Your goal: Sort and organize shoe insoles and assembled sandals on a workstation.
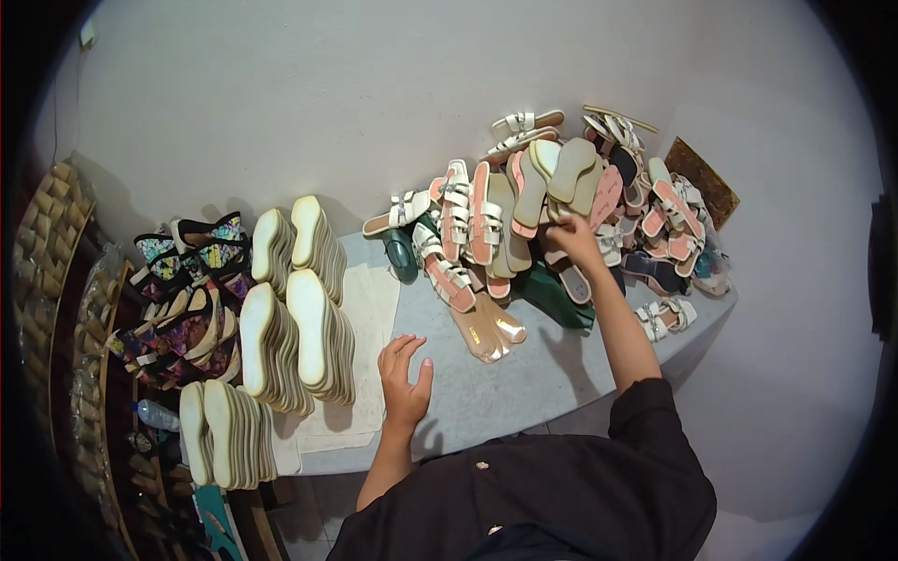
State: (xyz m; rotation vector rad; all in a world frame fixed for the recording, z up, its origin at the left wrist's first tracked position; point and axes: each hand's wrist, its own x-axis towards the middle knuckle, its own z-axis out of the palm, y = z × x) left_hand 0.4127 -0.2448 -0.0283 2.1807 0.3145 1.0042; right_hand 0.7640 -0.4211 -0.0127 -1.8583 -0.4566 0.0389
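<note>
My right hand point(572, 237) reaches into a heap of sandals and soles, its fingers curled at the lower ends of some beige soles point(572, 173). What lies between those fingers is hidden. Just left of it are a pink-topped sole point(529, 196) and white strappy sandals with pink footbeds point(485, 217). Below the hand, a dark green piece point(554, 295) pokes out of the heap. My left hand point(405, 385) hovers over the near part of the table, fingers apart and holding nothing. Nearest to it are tan insoles point(477, 329) with a glossy clear cover.
Stacks of cream soles point(320, 332) stand on a white cloth point(369, 411) at the table's left. Beyond them lie colourful patterned sandals point(192, 327) and a plastic bottle point(157, 415). Shelves point(47, 234) line the far left. One white sandal point(666, 318) sits near the right edge.
</note>
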